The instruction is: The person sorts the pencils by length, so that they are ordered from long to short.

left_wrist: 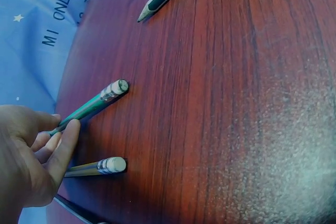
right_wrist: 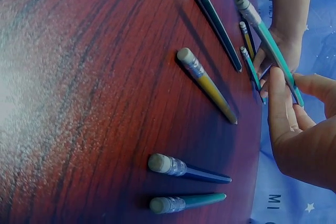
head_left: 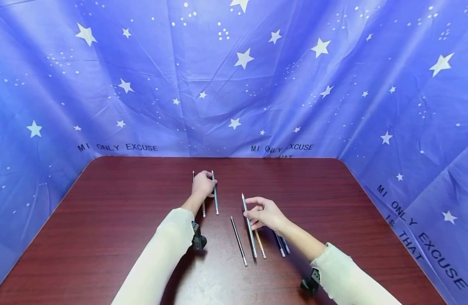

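Note:
The left hand [head_left: 203,185] pinches a green pencil [head_left: 215,197] near its tip; in the left wrist view the fingers [left_wrist: 67,140] are on that pencil [left_wrist: 92,107]. A yellow pencil [head_left: 204,208] lies beside it, partly under the hand. The right hand [head_left: 267,215] pinches another green pencil [head_left: 249,226], raised off the table in the right wrist view, eraser end toward the camera [right_wrist: 268,40]. Below the right hand lies a yellow pencil [head_left: 260,244]. To the left of the held pencil is a black pencil [head_left: 239,241].
Two more pencils, one dark blue [head_left: 278,244] and one green in the right wrist view [right_wrist: 202,200], lie under the right forearm. The brown table [head_left: 123,233] ends at a blue star-patterned cloth [head_left: 203,63] behind. Dark wrist cameras sit on both sleeves.

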Available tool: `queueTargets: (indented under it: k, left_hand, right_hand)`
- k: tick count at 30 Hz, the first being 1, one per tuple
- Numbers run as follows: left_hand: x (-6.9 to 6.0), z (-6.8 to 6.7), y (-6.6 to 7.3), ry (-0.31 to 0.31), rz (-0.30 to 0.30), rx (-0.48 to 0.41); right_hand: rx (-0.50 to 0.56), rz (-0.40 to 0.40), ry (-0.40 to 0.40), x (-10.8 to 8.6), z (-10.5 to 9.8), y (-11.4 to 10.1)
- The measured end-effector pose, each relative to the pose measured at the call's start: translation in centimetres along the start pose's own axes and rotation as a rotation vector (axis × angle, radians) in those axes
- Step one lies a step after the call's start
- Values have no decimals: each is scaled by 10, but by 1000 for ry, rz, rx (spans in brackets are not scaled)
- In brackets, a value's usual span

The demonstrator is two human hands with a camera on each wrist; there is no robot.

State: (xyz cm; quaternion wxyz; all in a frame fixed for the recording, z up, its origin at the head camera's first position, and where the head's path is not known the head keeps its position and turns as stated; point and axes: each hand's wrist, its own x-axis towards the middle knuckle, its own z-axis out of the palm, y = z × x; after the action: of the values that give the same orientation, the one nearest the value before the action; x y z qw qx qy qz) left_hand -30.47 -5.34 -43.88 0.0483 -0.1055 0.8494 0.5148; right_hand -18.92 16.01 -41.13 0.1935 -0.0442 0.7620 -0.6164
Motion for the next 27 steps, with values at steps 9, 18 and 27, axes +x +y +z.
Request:
queueTargets:
  k: [9, 18, 27]
  left_hand:
    - [1, 1, -1, -17, 29, 84]
    - [-1, 2, -4, -6, 89, 183]
    - [-2, 4, -3, -7, 76, 196]
  right_hand:
    - [17, -4, 3, 2, -2, 1]
    - [23, -11, 9, 5, -1, 2]
    - [47, -14, 55, 14, -5, -4]
